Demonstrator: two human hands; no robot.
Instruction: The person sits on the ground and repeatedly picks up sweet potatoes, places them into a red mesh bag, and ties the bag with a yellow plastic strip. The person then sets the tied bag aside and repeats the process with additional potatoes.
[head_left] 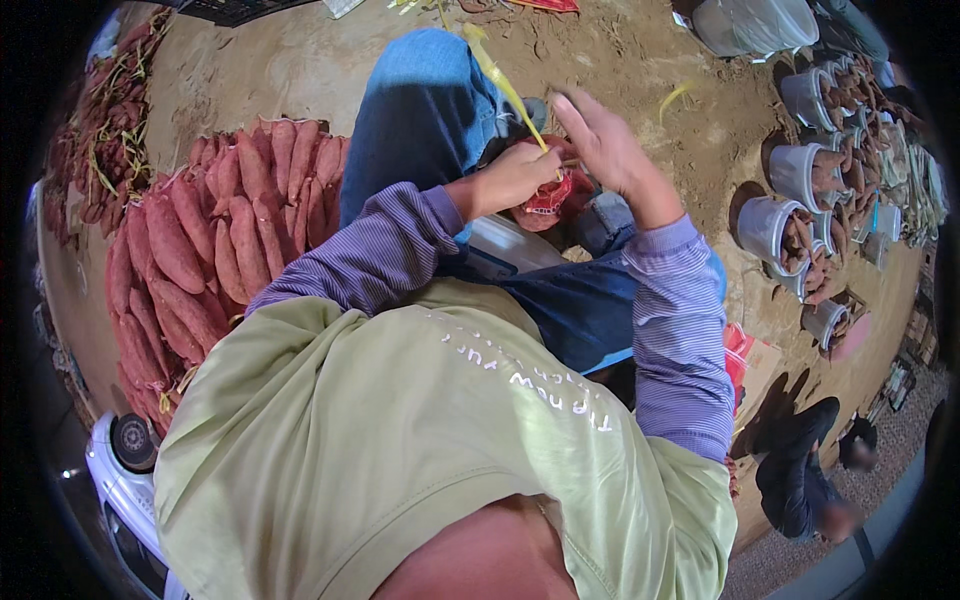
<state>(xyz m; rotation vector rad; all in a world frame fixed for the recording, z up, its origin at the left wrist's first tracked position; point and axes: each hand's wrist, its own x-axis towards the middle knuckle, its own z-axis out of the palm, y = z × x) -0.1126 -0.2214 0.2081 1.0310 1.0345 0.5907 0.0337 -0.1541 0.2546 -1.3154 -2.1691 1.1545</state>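
Note:
Between my knees is a red mesh bag (540, 210) of reddish sweet potatoes, partly hidden by my hands. My left hand (510, 175) is closed on a yellow strip (500, 75) at the top of the bag; the strip's long end sticks up toward the top of the view. My right hand (605, 145) is raised just right of the strip, fingers fairly straight and apart from the bag, slightly blurred. A pale plastic container (500, 245) shows beneath my arms.
Stacked sweet potato bags (180, 240) lie on my left, another pile (100, 160) behind. Several buckets (795, 175) of sweet potatoes line the right. A crouching person (790, 470) is at lower right, a white car (115, 500) at lower left. A large tub (750, 25) stands at top right.

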